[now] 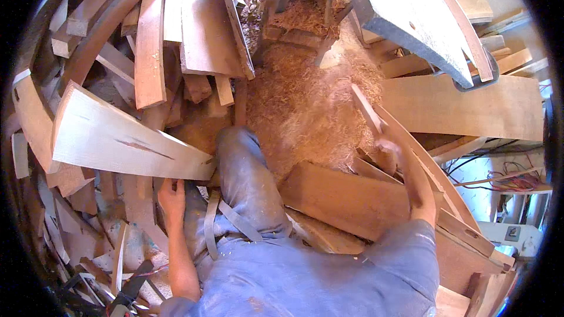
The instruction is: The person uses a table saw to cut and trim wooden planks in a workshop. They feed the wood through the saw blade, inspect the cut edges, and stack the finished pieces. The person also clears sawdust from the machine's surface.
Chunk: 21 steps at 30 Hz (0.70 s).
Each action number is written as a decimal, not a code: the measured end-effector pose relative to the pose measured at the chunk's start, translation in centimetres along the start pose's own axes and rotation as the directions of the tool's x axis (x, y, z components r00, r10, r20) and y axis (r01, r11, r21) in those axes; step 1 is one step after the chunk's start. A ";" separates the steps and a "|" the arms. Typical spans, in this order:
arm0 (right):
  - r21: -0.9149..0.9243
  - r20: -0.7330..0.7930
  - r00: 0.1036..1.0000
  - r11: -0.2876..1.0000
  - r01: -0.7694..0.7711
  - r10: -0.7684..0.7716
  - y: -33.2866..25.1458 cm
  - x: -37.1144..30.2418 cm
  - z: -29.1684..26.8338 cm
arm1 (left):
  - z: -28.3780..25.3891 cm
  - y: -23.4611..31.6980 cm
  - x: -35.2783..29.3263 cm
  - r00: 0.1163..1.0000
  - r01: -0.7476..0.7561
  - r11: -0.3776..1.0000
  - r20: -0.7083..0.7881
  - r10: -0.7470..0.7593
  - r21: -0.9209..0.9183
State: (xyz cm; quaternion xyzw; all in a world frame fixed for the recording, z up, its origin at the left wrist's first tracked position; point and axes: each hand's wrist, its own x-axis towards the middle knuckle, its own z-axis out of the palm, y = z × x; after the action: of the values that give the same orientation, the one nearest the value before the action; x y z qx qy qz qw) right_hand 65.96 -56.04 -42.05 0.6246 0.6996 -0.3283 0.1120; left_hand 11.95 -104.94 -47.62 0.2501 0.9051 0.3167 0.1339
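A long pale wooden board [126,141] with a dark split reaches from the left pile to beside my left knee. My left hand [171,196] is at its lower edge, fingers curled and closed against it; part of the grip is hidden. Forward and right of me, my right hand [388,144] is closed around a narrow strip of wood [367,110] that points away from me over the shavings. This hand is slightly blurred. Just beyond it runs a long, thin wooden plank [432,167], with a wide brown board [346,199] lying nearer to me.
Wood shavings [299,105] cover the floor ahead. Stacked boards [211,29] and loose offcuts crowd the left side. A white-topped slab [411,12] juts in at upper right, above another wide board [464,105]. Cables [520,182] hang at far right.
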 end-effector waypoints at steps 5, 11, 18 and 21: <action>0.097 0.191 0.981 0.995 0.020 -0.038 -3.9 -8.3 1.7 | 1.0 -2.4 0.2 0.994 -0.098 0.995 -0.046 0.098 -0.005; -0.080 0.233 0.965 0.987 0.141 -0.119 -4.0 -13.0 6.7 | 0.6 -0.9 0.2 0.995 -0.101 0.995 -0.015 0.100 -0.020; -0.358 0.453 0.786 0.722 0.593 -0.421 -10.8 -17.3 13.8 | 0.1 -0.7 -0.2 0.998 -0.065 0.995 0.012 0.066 -0.081; -0.434 0.411 0.778 0.649 0.625 -0.474 -8.2 -15.6 12.8 | 0.3 -1.4 0.1 0.998 -0.056 0.994 0.002 0.057 -0.092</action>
State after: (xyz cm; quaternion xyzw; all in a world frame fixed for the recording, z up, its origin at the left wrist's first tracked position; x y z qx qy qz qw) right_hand 57.99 -76.23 -40.37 0.2721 0.8989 -0.2110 0.2709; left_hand 11.48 -105.68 -48.79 0.2699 0.8819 0.3609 0.1381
